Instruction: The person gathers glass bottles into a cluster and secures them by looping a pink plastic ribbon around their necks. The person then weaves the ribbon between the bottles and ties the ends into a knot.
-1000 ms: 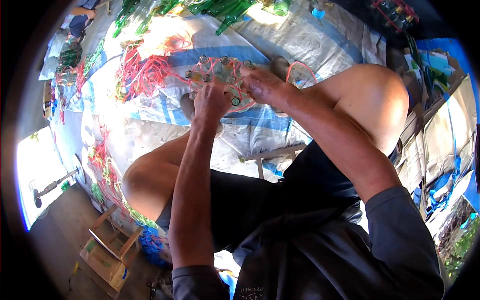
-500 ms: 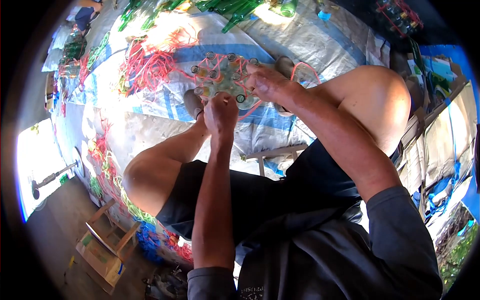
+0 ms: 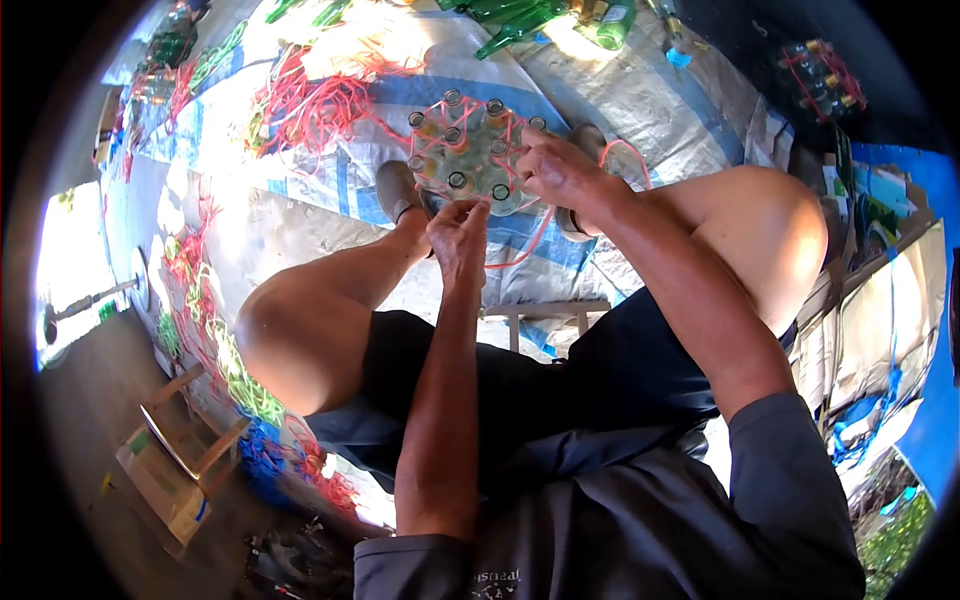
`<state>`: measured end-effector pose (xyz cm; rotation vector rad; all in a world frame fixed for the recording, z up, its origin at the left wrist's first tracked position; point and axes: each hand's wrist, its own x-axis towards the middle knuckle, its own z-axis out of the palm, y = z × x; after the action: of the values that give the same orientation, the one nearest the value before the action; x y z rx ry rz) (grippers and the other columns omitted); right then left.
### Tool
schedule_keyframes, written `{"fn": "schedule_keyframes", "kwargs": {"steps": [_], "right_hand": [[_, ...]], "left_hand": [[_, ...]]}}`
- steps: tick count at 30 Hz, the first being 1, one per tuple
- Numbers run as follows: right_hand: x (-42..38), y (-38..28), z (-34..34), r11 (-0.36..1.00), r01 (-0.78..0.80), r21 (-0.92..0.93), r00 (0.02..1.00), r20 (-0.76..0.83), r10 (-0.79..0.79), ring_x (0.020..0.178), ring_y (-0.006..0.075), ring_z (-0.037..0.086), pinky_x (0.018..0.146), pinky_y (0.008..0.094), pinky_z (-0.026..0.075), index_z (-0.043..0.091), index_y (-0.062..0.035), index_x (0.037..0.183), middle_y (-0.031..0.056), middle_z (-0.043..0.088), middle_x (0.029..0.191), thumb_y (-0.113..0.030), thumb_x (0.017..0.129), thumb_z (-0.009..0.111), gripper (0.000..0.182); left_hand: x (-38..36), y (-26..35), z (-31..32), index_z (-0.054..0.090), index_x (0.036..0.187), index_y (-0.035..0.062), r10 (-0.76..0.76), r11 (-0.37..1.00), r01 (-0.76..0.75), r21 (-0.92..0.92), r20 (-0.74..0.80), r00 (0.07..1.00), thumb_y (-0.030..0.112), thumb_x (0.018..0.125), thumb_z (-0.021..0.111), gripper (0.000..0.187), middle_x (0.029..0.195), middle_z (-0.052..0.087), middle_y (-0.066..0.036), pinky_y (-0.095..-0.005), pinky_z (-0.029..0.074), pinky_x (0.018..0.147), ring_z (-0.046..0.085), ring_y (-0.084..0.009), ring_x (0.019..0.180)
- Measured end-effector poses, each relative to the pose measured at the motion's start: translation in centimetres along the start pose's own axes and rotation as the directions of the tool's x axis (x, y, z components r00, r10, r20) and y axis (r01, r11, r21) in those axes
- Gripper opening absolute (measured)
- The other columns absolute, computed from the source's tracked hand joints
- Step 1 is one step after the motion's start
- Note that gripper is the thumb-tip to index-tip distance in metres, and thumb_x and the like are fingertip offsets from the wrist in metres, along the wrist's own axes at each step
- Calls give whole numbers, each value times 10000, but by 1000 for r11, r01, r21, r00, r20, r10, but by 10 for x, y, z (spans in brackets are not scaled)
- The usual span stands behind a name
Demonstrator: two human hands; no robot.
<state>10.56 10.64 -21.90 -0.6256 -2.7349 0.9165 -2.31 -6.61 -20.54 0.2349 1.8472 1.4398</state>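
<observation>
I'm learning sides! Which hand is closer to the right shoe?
Right: the right hand is beside the shoe; the left hand is farther, toward the left knee.

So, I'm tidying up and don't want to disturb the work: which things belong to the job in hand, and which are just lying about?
In the job:
- clustered clear glass bottles
- red twine around their necks
- tangled red twine pile, probably the supply

Seemingly just lying about:
- green glass bottles
- blue twine heap
- cardboard
- tied bottle bundle, upper right
</observation>
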Motion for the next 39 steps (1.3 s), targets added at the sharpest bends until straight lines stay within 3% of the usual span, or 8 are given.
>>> {"fn": "schedule_keyframes", "kwargs": {"steps": [4,7,10,16,19,28,34,39], "right_hand": [[1,1,-1,1000,3,22,1000,28,-3,1002,351,656,846,442,534,676,-63,737,131,582,1020,-57,746,794,119],[0,-2,-4,999,36,-1,999,-15,-36,985,343,654,843,433,533,666,-62,725,124,583,999,-60,739,798,133],[0,-7,-9,999,37,-28,999,31,-36,996,329,632,874,425,522,714,-35,809,148,584,1025,-84,798,695,54],[2,-8,-11,999,8,-36,999,52,-6,1023,340,638,891,430,523,725,-22,864,143,582,1082,-95,796,701,103],[3,-7,-8,998,-8,-62,999,49,11,1029,336,640,895,429,523,726,-26,864,135,584,1100,-107,795,706,108],[3,-13,-14,992,-51,-113,992,108,64,1069,287,646,904,419,533,753,-84,889,81,589,1124,-151,814,723,105],[8,-44,-41,967,-114,-226,983,115,143,1089,305,643,912,430,550,754,-117,967,94,637,1119,-155,839,722,137],[25,-61,-47,968,-12,-250,1000,16,16,1069,323,644,864,442,551,736,-111,935,101,652,1040,-61,861,669,112]], "left_hand": [[1,-5,-2,732,937,-11,-116,992,117,-55,20,993,126,878,780,157,721,594,30,-220,290,455,439,-37,518],[2,-5,-6,720,929,-4,-161,981,166,-97,57,985,129,876,783,156,712,584,32,-219,281,448,444,-41,527],[8,-15,-5,715,930,2,-143,982,146,-118,38,989,131,874,787,159,712,582,33,-219,276,449,453,-42,543],[9,-17,-9,729,875,-25,-202,973,205,-104,35,979,92,837,769,130,739,605,26,-266,367,588,489,-68,651],[10,-15,-11,723,960,-11,-223,970,229,-85,69,972,125,851,799,190,730,585,26,-231,322,512,485,-52,612],[19,-16,-7,739,908,-33,-222,974,223,-37,41,974,120,831,801,183,763,627,-11,-274,403,624,531,-102,682],[20,-14,-7,733,865,-2,-210,978,210,-9,22,977,166,826,822,194,705,568,24,-282,323,516,460,-79,595],[23,-16,-6,738,865,4,-213,976,215,-45,36,976,181,824,833,205,706,569,27,-286,321,514,455,-80,589]]}}
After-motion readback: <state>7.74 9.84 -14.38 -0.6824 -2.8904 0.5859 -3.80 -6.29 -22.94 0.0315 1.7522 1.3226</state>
